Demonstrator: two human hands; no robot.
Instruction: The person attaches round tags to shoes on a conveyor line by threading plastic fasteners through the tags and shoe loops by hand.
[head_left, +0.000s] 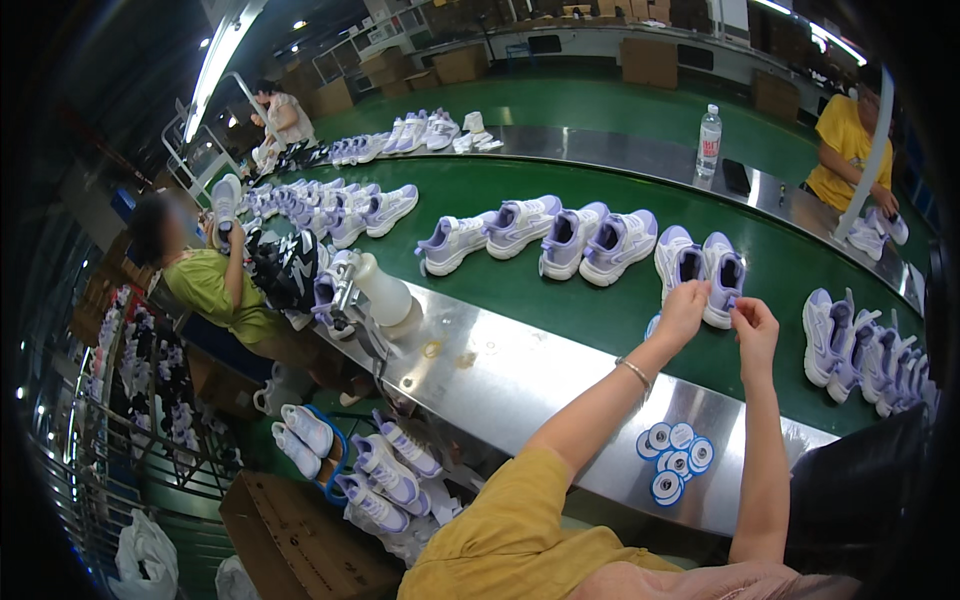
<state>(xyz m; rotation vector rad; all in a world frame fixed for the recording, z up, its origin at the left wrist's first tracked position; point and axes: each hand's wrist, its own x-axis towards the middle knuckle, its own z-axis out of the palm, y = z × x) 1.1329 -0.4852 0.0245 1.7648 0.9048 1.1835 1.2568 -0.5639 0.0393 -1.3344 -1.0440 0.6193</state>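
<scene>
A pair of white and lilac sneakers stands on the green conveyor belt (480, 296) in front of me, toes pointing away. My left hand (681, 313) is at the heel of the left sneaker (673, 251), fingertips pinched together; whether something thin is between them cannot be seen. At the right sneaker (724, 262), the thumb and fingers of my right hand (754, 330) close on the purple heel tab. A round blue-edged tag (652, 325) shows partly behind my left wrist. Several similar round tags (679, 450) lie piled on the metal ledge below my forearms.
More sneakers (619, 247) stand left along the belt, and a row (829, 337) stands right. A plastic spray bottle (382, 292) is on the near metal ledge (517, 360). Beyond are a water bottle (708, 142) and dark phone (736, 176). A co-worker (217, 277) holds a shoe.
</scene>
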